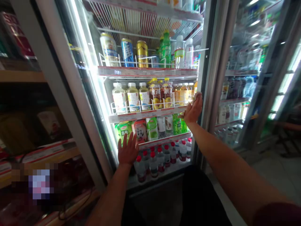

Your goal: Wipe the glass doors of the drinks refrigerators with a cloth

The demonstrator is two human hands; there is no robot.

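A lit drinks fridge stands in front of me with its glass door (77, 103) swung open to the left. My left hand (127, 150) is open, fingers spread, flat near the fridge's lower left frame beside a green carton (122, 129). My right hand (193, 109) is open and pressed against the fridge's right frame (204, 94) at the level of the second shelf. Neither hand holds anything. Shelves carry cans (128, 51), pale bottles (133, 97), cartons and red-capped water bottles (154, 163).
A second closed glass-door fridge (237, 94) stands to the right. Dark wooden shelving (35, 150) with goods is on the left behind the open door. Tiled floor (277, 175) shows at lower right.
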